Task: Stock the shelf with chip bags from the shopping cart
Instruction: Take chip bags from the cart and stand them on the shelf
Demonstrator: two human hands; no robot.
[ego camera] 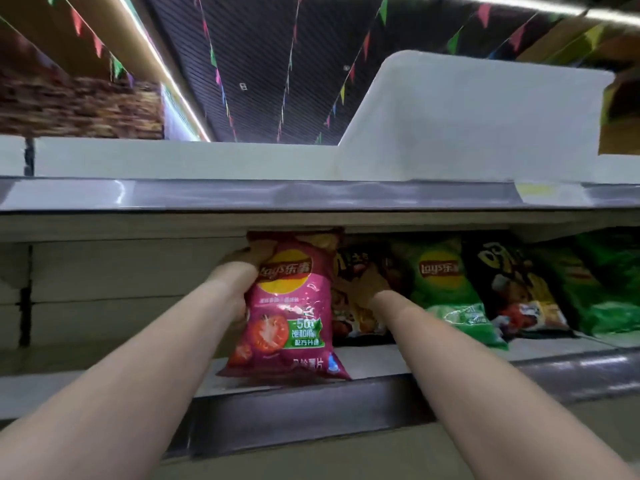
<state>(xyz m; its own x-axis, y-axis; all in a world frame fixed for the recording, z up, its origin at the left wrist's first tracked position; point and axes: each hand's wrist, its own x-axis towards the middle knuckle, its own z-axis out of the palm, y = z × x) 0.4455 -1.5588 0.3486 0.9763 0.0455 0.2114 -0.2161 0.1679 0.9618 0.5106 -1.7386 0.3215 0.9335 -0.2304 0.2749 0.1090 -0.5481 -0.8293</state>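
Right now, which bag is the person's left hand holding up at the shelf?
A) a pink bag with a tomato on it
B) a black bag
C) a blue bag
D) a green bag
A: the left hand has its grip on the upper left edge of the pink tomato bag, standing at the shelf front; the green bag and black bag lie further right.

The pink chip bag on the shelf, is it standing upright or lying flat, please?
Upright: the pink chip bag stands on its bottom edge on the shelf, logo at top, left hand holding its side.
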